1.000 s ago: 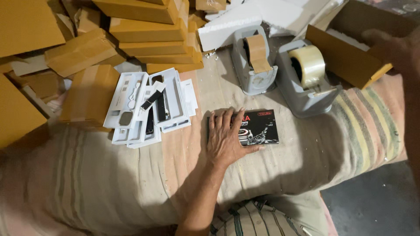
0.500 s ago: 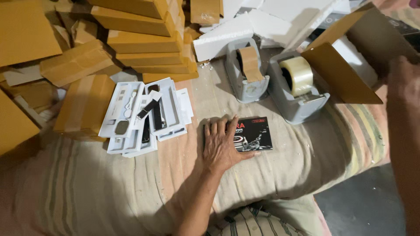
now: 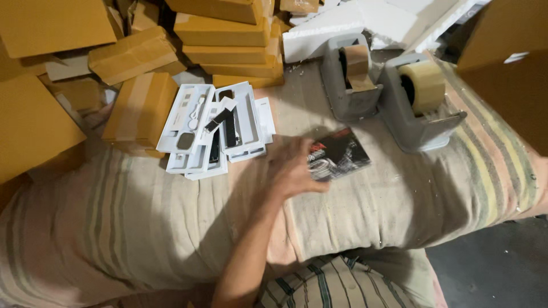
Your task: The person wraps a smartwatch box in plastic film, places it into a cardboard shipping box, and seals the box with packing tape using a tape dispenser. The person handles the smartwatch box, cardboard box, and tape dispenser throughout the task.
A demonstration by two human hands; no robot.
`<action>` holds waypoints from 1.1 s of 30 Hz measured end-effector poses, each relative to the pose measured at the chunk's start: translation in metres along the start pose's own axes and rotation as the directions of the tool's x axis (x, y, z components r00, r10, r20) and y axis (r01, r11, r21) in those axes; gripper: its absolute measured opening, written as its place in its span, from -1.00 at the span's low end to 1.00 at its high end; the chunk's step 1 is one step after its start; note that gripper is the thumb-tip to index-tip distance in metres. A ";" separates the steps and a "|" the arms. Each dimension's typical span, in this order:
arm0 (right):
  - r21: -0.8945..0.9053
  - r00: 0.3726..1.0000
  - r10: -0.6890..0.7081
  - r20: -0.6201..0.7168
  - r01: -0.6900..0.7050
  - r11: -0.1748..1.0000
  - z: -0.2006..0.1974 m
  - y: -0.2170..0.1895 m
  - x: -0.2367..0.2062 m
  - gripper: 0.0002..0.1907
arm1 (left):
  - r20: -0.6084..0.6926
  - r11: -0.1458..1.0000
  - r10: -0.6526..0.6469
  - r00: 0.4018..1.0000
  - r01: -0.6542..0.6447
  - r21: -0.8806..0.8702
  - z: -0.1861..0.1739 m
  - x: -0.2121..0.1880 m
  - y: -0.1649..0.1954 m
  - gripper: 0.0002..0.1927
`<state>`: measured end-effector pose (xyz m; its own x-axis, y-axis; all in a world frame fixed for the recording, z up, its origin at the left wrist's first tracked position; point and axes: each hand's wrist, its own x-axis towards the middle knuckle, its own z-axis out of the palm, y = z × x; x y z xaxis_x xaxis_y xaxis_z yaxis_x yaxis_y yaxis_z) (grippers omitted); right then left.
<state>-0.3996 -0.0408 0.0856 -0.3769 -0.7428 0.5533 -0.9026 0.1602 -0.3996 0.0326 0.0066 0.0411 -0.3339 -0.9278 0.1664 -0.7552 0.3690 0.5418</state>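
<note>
My left hand (image 3: 294, 171) is blurred with motion and grips the left edge of a small black printed box (image 3: 342, 153), which lies turned at an angle on the striped cloth (image 3: 142, 228). A large open cardboard box (image 3: 505, 68) hangs close to the camera at the upper right. My right hand is hidden behind it, and only a strip of forearm shows at the right edge. White plastic trays (image 3: 214, 128) holding small dark parts lie just left of my left hand.
Two grey tape dispensers stand behind the black box, one with brown tape (image 3: 354, 74) and one with clear tape (image 3: 419, 100). Sealed cardboard boxes (image 3: 228, 34) are piled at the back and left. White foam pieces (image 3: 365, 23) lie at the back. Dark floor (image 3: 491, 262) shows lower right.
The cardboard box has risen toward the camera and now covers my right hand. My left hand went from lying flat on the black box to gripping its edge, and the box has turned.
</note>
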 end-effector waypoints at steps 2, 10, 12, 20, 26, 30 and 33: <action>-0.054 0.994 -0.106 0.036 0.108 0.993 -0.001 -0.014 -0.012 -0.74 | -0.096 0.966 -0.087 0.992 0.061 -0.250 -0.024 -0.019 -0.015 0.01; -0.037 0.852 -0.463 0.245 0.485 0.874 0.004 -0.114 -0.061 -0.83 | -0.732 0.555 -0.061 0.678 -0.587 -0.590 -0.070 -0.075 -0.010 -0.07; 0.019 0.807 -0.517 0.285 0.534 0.845 0.010 -0.142 -0.073 -0.85 | -0.776 0.566 0.028 0.630 -0.650 -0.507 -0.070 -0.076 0.014 -0.08; 0.268 0.800 -0.514 0.310 0.446 0.854 0.007 -0.167 -0.086 -0.80 | -0.464 0.726 0.192 0.865 -0.443 -0.526 -0.041 -0.019 0.070 0.04; 0.633 0.710 -0.657 0.251 0.394 0.667 0.010 -0.154 -0.070 -0.62 | -0.224 0.935 0.355 0.908 -0.349 0.068 -0.044 0.001 0.062 0.23; 0.389 0.737 -0.401 0.544 0.201 0.899 0.019 -0.155 -0.066 -0.67 | 0.032 0.942 0.093 0.995 -0.098 0.322 -0.059 0.004 0.062 0.21; 0.357 0.762 -0.413 0.499 0.253 0.899 0.024 -0.155 -0.066 -0.70 | -0.056 0.896 0.227 0.972 -0.187 0.402 -0.068 0.001 0.067 0.20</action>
<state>-0.2293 -0.0320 0.0935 0.1893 -0.9566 0.2217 -0.8324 -0.2761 -0.4805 0.0205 0.0262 0.1338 -0.4649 -0.8213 0.3307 -0.8415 0.5260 0.1235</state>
